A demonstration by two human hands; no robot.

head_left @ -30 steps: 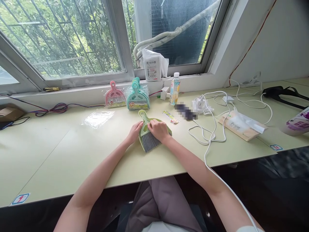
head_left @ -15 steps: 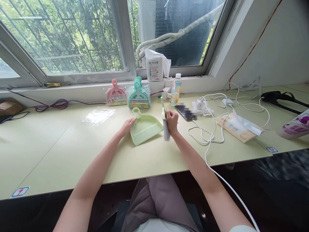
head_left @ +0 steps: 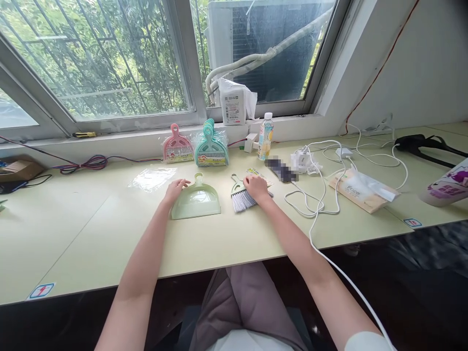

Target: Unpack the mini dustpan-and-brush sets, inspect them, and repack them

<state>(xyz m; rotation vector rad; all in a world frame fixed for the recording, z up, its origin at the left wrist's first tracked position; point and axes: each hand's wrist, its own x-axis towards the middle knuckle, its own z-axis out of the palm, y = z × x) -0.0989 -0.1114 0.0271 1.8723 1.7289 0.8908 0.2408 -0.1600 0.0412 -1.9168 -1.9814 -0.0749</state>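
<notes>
The pale green dustpan lies on the table with its handle loop pointing to the window. My left hand is closed on its upper left rim. To the right, a small hand brush with grey bristles lies on its broad side, bristles toward me. My right hand covers the right part of the brush with curled fingers; the fingertips are partly hidden. Just behind that hand a yellow-green label card shows in part.
Packaged pink and teal dustpan sets stand against the sill. A clear plastic wrapper lies at left. On the right are a bottle, a phone, a white cable and a tissue pack.
The dustpan has shifted left and turned to lie straight and flat. The brush has gone from upright to lying on the table, and the label card has come into view behind my right hand.
</notes>
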